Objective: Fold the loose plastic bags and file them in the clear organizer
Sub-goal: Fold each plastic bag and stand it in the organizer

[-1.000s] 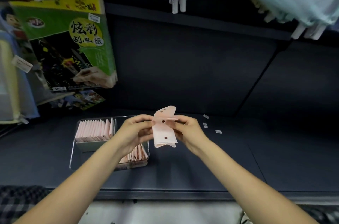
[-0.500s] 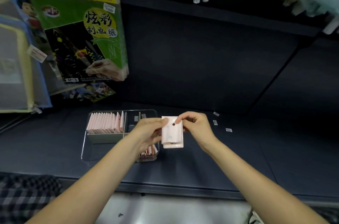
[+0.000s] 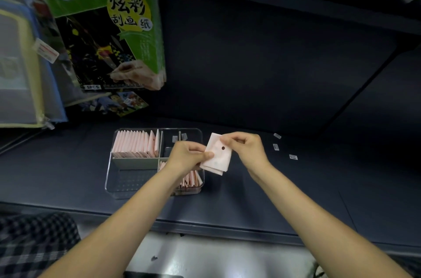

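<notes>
Pink folded plastic bag (image 3: 218, 156) held just right of the clear organizer (image 3: 127, 186) on my dark shelf (image 3: 284, 186), left hand (image 3: 185, 156) pinching its left edge, right hand (image 3: 245, 148) pinching its top, filed pink bags (image 3: 135, 144) upright in the organizer's back-left compartment.

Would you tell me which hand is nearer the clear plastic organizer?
Left. The left hand hovers over the clear plastic organizer; the right hand is beyond its right wall.
</notes>
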Available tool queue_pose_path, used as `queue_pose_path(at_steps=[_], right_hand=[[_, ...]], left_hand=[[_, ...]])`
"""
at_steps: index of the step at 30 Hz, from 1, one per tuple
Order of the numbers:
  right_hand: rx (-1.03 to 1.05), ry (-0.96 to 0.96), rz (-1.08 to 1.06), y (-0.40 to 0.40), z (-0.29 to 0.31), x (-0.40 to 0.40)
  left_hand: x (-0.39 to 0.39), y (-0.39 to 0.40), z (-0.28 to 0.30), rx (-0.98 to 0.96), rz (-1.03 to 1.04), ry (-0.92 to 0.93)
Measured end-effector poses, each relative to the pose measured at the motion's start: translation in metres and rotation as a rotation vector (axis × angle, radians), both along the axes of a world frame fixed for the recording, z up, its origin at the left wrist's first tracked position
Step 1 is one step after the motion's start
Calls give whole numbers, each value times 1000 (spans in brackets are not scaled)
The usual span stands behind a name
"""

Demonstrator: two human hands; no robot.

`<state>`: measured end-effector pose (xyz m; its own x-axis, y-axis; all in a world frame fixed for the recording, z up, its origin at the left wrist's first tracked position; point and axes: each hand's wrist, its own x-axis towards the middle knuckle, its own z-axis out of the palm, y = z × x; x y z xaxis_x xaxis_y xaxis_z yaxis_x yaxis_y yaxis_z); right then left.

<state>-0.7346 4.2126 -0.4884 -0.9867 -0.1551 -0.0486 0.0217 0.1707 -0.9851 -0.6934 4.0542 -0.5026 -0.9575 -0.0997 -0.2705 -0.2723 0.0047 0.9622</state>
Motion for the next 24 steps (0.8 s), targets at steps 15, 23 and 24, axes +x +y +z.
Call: queue_pose_path(at_steps=[15, 23, 24], right_hand=[[84, -215, -168, 3, -59, 3], [185, -240, -82, 12, -83, 6], [185, -238, -61, 9, -85, 5]], left_hand=[[-11, -29, -84, -1044, -375, 262], [-17, -29, -120, -1527, -843, 482], [-18, -29, -122, -1543, -883, 479]])
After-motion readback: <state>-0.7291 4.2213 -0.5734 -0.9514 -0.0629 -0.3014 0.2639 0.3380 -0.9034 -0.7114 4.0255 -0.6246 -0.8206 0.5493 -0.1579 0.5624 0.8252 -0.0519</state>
